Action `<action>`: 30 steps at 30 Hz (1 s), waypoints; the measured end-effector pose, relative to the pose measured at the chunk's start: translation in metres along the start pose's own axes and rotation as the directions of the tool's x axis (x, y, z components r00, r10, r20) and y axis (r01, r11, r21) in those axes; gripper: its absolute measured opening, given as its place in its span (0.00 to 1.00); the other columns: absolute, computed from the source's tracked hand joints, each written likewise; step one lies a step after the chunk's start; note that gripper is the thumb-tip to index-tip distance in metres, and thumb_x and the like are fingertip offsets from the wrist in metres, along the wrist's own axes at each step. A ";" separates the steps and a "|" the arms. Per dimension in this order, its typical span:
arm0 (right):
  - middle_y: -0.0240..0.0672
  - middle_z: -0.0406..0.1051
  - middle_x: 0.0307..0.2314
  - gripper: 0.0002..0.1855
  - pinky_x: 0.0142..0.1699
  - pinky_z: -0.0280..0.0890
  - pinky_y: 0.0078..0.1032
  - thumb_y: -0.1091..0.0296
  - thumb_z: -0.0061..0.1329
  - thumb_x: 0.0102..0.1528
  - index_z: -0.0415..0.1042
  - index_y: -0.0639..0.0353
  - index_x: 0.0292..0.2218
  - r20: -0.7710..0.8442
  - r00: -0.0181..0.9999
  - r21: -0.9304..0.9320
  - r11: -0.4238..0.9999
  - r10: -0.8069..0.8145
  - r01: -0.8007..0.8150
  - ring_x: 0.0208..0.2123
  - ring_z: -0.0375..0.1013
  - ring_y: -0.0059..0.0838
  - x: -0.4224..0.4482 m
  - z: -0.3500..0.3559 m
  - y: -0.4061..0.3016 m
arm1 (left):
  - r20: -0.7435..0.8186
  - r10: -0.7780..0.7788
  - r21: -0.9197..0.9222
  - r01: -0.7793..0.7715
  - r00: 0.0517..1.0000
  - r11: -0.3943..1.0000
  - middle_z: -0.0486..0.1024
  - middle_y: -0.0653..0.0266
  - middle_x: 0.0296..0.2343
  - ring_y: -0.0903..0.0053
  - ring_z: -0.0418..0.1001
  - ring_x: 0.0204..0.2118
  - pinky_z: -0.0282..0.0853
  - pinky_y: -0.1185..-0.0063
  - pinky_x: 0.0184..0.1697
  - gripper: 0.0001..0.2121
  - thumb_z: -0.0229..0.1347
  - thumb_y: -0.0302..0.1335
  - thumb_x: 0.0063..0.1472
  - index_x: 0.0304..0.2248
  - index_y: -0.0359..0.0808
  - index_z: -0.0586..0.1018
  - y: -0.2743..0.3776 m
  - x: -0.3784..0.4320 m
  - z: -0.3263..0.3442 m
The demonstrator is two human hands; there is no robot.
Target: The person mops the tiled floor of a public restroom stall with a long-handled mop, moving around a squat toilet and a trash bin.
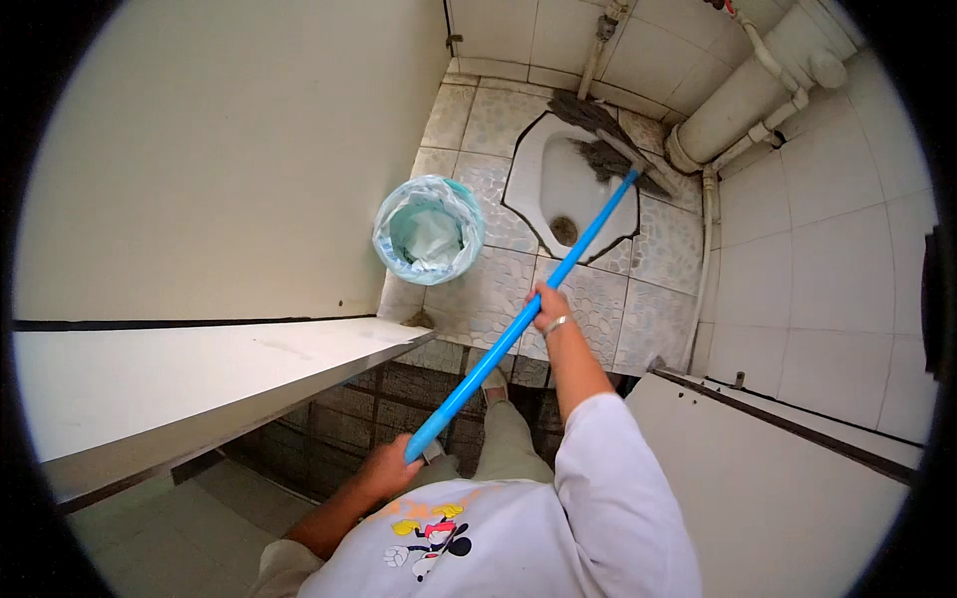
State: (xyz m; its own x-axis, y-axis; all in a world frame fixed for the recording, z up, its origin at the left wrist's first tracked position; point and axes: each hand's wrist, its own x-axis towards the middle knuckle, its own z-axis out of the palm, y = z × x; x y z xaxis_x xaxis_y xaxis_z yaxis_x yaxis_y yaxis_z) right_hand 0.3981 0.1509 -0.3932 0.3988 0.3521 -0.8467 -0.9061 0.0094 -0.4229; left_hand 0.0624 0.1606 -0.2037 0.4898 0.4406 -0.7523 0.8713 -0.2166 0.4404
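Observation:
Both my hands grip a long blue mop handle [493,351] that runs slantwise up to the right. My left hand [390,465] is closed round its lower end, close to my shirt. Further up the handle is my right hand [549,303], with a band on the wrist. The grey mop head [591,116] lies spread over the back right edge of a white squat toilet [532,179], and part of its strands hangs into the bowl. A dark brownish patch [564,230] shows at the bowl's drain end.
Left of the toilet stands a lined waste bin [430,230] holding white paper. A pale partition [224,164] rises at the left, and an open door panel [209,381] juts in below it. Pipes [736,97] fill the back right corner. A raised tiled edge [591,364] crosses before my feet.

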 end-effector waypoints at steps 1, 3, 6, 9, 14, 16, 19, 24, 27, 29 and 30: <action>0.36 0.57 0.11 0.08 0.21 0.58 0.25 0.71 0.36 0.44 0.56 0.62 0.17 0.066 0.998 0.016 1.000 0.000 -0.001 0.14 0.58 0.29 -0.010 -0.007 0.018 | 0.035 -0.019 0.056 0.017 0.999 0.998 0.67 0.48 0.23 0.58 0.66 0.27 0.62 0.69 0.27 0.17 0.50 0.32 0.42 0.32 0.33 0.64 -0.021 -0.010 -0.001; 0.36 0.57 0.12 0.07 0.23 0.58 0.26 0.72 0.36 0.44 0.56 0.62 0.17 0.131 0.991 0.075 0.997 0.008 -0.019 0.16 0.58 0.30 -0.026 -0.022 0.055 | 0.116 -0.035 0.162 0.016 0.993 0.987 0.67 0.48 0.24 0.58 0.66 0.28 0.61 0.68 0.28 0.16 0.50 0.32 0.42 0.31 0.33 0.64 -0.058 -0.023 -0.006; 0.36 0.57 0.12 0.07 0.24 0.57 0.26 0.73 0.36 0.43 0.55 0.62 0.16 0.076 0.996 0.194 0.979 0.044 -0.058 0.16 0.57 0.29 -0.062 -0.025 0.097 | 0.165 -0.141 0.173 0.112 0.976 0.979 0.67 0.48 0.24 0.59 0.66 0.28 0.61 0.69 0.29 0.15 0.49 0.32 0.43 0.31 0.33 0.64 -0.077 -0.054 -0.025; 0.36 0.57 0.13 0.07 0.24 0.56 0.26 0.73 0.36 0.43 0.55 0.62 0.17 0.045 0.995 0.291 0.951 0.093 -0.102 0.16 0.57 0.29 -0.100 -0.019 0.133 | 0.192 -0.101 0.215 0.059 0.976 0.975 0.68 0.51 0.25 0.60 0.66 0.27 0.62 0.70 0.29 0.15 0.50 0.32 0.43 0.31 0.35 0.65 -0.111 -0.082 -0.048; 0.38 0.57 0.13 0.07 0.27 0.58 0.31 0.70 0.37 0.43 0.55 0.61 0.19 0.009 0.992 0.316 0.941 0.130 -0.126 0.18 0.59 0.33 -0.162 -0.001 0.211 | 0.182 -0.204 0.355 0.129 0.962 0.926 0.68 0.55 0.26 0.63 0.67 0.28 0.62 0.72 0.30 0.15 0.50 0.33 0.43 0.31 0.37 0.65 -0.149 -0.144 -0.102; 0.39 0.58 0.13 0.08 0.27 0.60 0.35 0.67 0.37 0.44 0.54 0.61 0.21 0.004 0.985 0.268 0.948 0.175 -0.169 0.18 0.60 0.35 -0.182 0.006 0.240 | 0.184 -0.204 0.458 0.099 0.962 0.883 0.68 0.56 0.26 0.65 0.67 0.29 0.62 0.72 0.30 0.16 0.51 0.33 0.42 0.33 0.38 0.65 -0.170 -0.176 -0.124; 0.38 0.58 0.14 0.09 0.25 0.60 0.34 0.65 0.37 0.45 0.54 0.61 0.23 -0.099 0.986 0.388 0.918 0.134 -0.086 0.17 0.59 0.34 -0.200 0.021 0.279 | 0.133 -0.090 0.514 0.009 0.987 0.858 0.68 0.56 0.25 0.64 0.66 0.28 0.61 0.72 0.30 0.16 0.52 0.31 0.42 0.34 0.38 0.65 -0.224 -0.223 -0.131; 0.34 0.55 0.12 0.10 0.24 0.56 0.30 0.66 0.37 0.47 0.54 0.58 0.18 -0.060 0.968 0.275 0.936 0.243 -0.218 0.15 0.55 0.28 -0.241 0.069 0.350 | -0.022 -0.142 0.435 0.137 0.990 0.890 0.68 0.57 0.24 0.65 0.66 0.28 0.61 0.72 0.30 0.14 0.53 0.28 0.41 0.31 0.37 0.67 -0.277 -0.305 -0.151; 0.35 0.56 0.14 0.09 0.26 0.56 0.32 0.66 0.36 0.47 0.54 0.58 0.19 -0.052 0.918 0.138 0.913 0.393 -0.383 0.16 0.55 0.29 -0.283 0.107 0.367 | -0.125 -0.222 0.467 0.254 0.967 0.847 0.69 0.58 0.24 0.66 0.67 0.27 0.61 0.74 0.29 0.15 0.54 0.28 0.38 0.29 0.36 0.68 -0.269 -0.347 -0.177; 0.36 0.57 0.15 0.09 0.28 0.58 0.31 0.66 0.35 0.47 0.54 0.58 0.19 0.042 0.910 0.162 0.896 0.412 -0.413 0.19 0.56 0.29 -0.307 0.133 0.385 | -0.312 -0.247 0.547 0.386 0.917 0.743 0.69 0.60 0.22 0.67 0.67 0.25 0.60 0.74 0.29 0.14 0.56 0.27 0.34 0.26 0.35 0.70 -0.276 -0.370 -0.194; 0.36 0.57 0.16 0.10 0.30 0.59 0.30 0.66 0.35 0.47 0.54 0.58 0.19 0.120 0.884 0.149 0.872 0.452 -0.466 0.20 0.57 0.28 -0.317 0.147 0.396 | -0.438 -0.158 0.532 0.397 0.885 0.748 0.69 0.60 0.19 0.67 0.67 0.23 0.60 0.74 0.28 0.13 0.57 0.27 0.33 0.23 0.34 0.70 -0.286 -0.385 -0.201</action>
State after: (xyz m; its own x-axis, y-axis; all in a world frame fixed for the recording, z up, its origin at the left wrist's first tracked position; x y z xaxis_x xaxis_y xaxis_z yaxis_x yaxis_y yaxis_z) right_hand -0.1077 0.1806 -0.2441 -0.0742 0.4277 -0.9009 -0.9971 -0.0163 0.0744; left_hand -0.3815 0.2283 0.0587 0.2823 0.8059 -0.5204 0.8625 -0.4507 -0.2300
